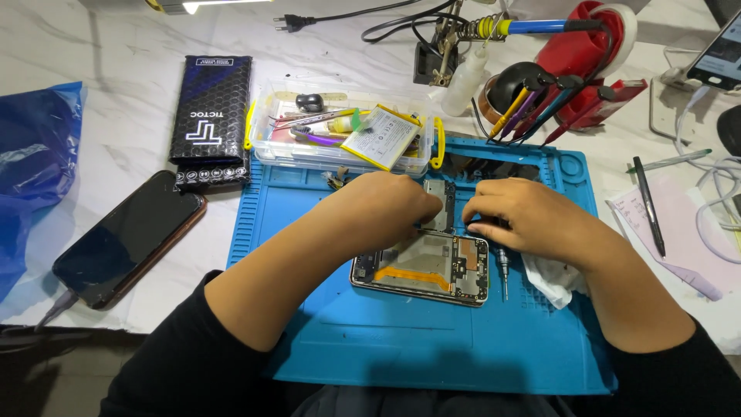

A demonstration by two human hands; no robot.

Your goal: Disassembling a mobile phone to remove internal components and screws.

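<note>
Two hands, left hand (386,205) and right hand (525,220), pinch a metal plate (438,202) over the opened phone (421,270); behind, a clear box (340,150) holds a battery (380,136) and tools.

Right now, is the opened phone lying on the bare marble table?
No, the opened phone lies on the blue work mat, under both hands.

White marble-look counter under bright light

The counter (139,69) is pale with grey veining; a lamp's glare (224,4) shows at the top edge, dark floor (46,378) lies below.
</note>
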